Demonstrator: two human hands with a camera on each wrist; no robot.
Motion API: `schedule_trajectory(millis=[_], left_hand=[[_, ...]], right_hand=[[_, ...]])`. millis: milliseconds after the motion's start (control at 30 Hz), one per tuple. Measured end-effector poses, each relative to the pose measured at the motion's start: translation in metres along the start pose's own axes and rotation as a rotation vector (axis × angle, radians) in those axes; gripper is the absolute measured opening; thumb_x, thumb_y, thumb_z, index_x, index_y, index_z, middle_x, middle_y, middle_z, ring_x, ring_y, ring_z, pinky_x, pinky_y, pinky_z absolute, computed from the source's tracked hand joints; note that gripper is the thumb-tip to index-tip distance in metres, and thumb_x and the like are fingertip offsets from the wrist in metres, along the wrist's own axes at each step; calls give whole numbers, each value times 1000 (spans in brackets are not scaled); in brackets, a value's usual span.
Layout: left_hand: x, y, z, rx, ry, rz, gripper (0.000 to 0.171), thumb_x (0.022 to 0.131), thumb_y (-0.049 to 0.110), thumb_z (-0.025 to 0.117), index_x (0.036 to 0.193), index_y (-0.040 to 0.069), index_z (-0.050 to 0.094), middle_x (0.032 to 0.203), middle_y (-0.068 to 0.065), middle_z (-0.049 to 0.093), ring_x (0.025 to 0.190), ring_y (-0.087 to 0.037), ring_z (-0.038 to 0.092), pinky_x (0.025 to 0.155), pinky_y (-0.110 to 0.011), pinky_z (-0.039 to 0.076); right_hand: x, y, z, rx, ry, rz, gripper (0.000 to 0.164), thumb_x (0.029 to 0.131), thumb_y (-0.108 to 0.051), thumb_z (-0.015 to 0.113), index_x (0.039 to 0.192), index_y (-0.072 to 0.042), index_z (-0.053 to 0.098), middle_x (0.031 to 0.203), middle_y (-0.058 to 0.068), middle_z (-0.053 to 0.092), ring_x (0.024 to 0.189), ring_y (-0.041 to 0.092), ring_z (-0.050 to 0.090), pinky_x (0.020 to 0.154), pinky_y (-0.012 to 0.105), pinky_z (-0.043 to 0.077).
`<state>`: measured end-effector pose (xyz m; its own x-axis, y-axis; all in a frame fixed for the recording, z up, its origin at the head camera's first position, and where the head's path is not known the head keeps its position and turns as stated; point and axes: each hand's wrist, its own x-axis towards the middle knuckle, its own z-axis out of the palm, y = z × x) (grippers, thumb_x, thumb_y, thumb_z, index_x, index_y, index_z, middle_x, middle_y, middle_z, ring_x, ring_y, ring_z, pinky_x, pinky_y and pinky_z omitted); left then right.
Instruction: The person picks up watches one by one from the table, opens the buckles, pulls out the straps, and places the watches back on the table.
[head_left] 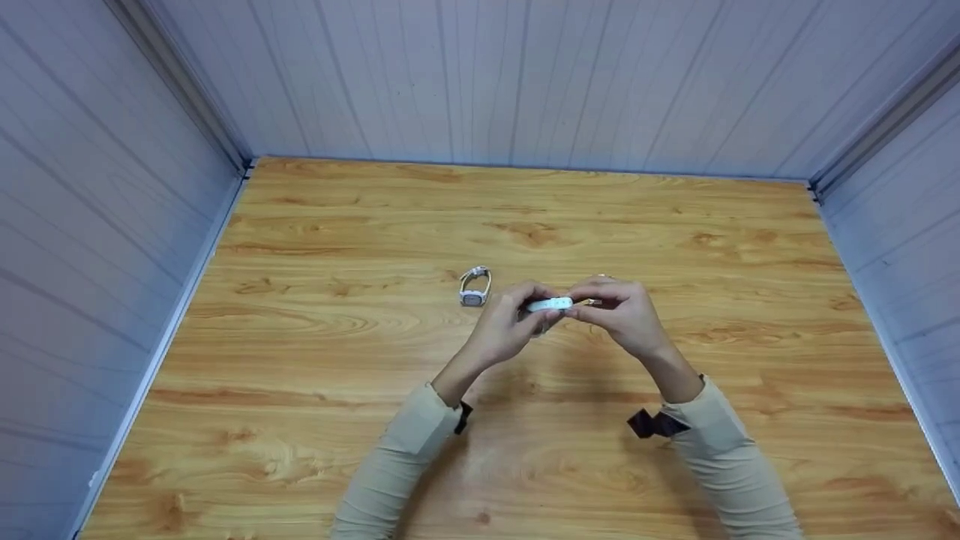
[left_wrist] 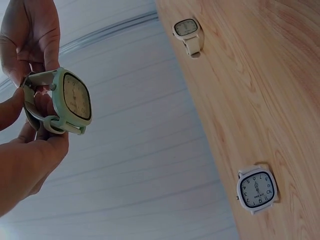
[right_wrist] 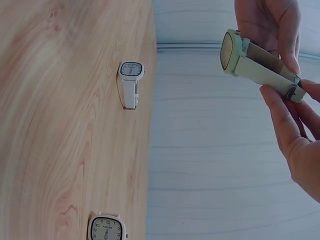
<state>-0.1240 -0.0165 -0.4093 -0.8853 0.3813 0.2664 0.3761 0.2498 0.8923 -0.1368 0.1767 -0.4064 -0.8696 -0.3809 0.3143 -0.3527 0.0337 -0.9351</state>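
Between my two hands is a light green wristwatch (head_left: pixel 551 304), held up off the table. Its squarish case and strap show from the side in the left wrist view, and in the right wrist view the strap's metal buckle (right_wrist: pixel 293 91) is visible. My left hand (head_left: pixel 504 322) grips the watch from the left, thumb and fingers on the strap. From the other side my right hand (head_left: pixel 624 313) pinches the strap near the buckle. A white wristwatch (head_left: pixel 472 298) stands on the table just beyond my left hand.
A second white wristwatch (left_wrist: pixel 186 28) is on the wood-grain table (head_left: pixel 337 360), mostly hidden behind my right hand in the head view. Pale ribbed panels (head_left: pixel 480 82) border the table at the back and both sides.
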Motion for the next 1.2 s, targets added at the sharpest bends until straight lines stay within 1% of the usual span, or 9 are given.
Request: schedule_trajectory(millis=[133,267,400,500,600,733,900,1033,1200], left_hand=[[-1,2,0,6,6,-1,16,88,13,61,98,1,62,93,-8,61,73,-8,55,63,-20,47],[0,3,0,27,14,-1,17,88,13,61,99,0,62,95,-9,62,78,-11,57,66,-21,48],[1,1,2,68,20,3,17,88,11,61,100,-1,62,97,-11,62,87,-16,59,73,-22,48],[0,1,3,104,25,23,17,87,10,61,100,-1,62,97,-11,62,88,-17,59,74,-23,49],[0,2,3,109,19,27,17,88,10,61,101,-1,62,97,-12,61,86,-17,59,72,-23,49],[-1,3,2,92,1,5,19,88,13,60,104,0,61,99,-11,59,88,-17,58,72,-22,48],[0,4,2,96,3,-4,19,88,13,61,103,2,62,99,-10,60,87,-15,58,71,-21,48],[0,5,2,83,10,5,17,89,11,60,102,1,62,98,-11,60,83,-14,58,68,-20,48],[1,6,2,85,23,32,16,89,8,58,102,-2,61,97,-13,60,80,-15,60,66,-20,48]], right_hand=[[-1,2,-1,26,12,21,15,77,7,68,91,9,68,94,28,60,84,22,60,66,27,52],[0,-1,-2,50,3,53,15,77,6,68,92,9,68,96,30,58,86,22,59,69,29,53],[3,-6,-2,13,-44,88,15,79,8,65,94,11,65,97,27,58,87,20,60,73,30,53],[5,-11,-1,-30,-90,123,15,81,9,62,95,12,63,97,25,58,87,19,59,74,29,52],[6,-23,3,-57,-119,136,14,82,11,60,96,15,61,96,25,57,87,19,59,75,29,52],[6,-38,8,-92,-123,112,14,82,12,59,95,17,60,95,26,57,87,24,59,76,28,52],[6,-41,9,-130,-110,77,13,81,12,60,94,16,62,94,26,58,87,29,60,75,28,52],[5,-39,8,-137,-79,52,12,80,13,61,92,15,63,92,26,59,85,27,61,73,27,52],[5,-22,4,-108,-45,28,13,79,13,62,92,13,65,92,24,60,84,21,62,72,28,53]])
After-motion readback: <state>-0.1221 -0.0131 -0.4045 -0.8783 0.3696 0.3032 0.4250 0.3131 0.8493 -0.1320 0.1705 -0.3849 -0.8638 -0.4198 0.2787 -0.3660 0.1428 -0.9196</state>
